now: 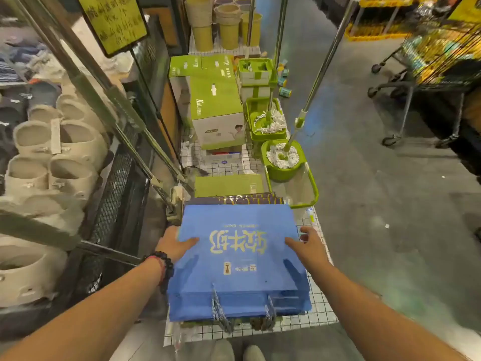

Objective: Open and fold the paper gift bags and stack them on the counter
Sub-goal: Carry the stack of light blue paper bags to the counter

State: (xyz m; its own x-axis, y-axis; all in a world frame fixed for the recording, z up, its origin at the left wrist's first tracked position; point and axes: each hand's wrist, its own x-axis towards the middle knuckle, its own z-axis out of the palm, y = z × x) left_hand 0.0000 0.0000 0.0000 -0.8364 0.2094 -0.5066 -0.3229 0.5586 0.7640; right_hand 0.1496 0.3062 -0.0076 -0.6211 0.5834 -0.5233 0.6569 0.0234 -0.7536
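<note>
We are standing in a shop aisle, looking down at a low display platform covered in white checked sheeting (322,312). A flat blue gift bag (239,246) with gold lettering is lying on top of a stack of blue bags (239,304), rope handles hanging toward us over the near edge. Our left hand (177,246) is gripping the top bag's left edge, thumb lying over its face; our right hand (308,247) is gripping the right edge likewise. Beyond the stack, green boxes (216,100) and green mop buckets (282,158) are sitting on the same platform. Pale pots (59,149) are filling the shelves at left, and a wire cart (440,53) is standing on the grey concrete floor (377,204) at right.
</note>
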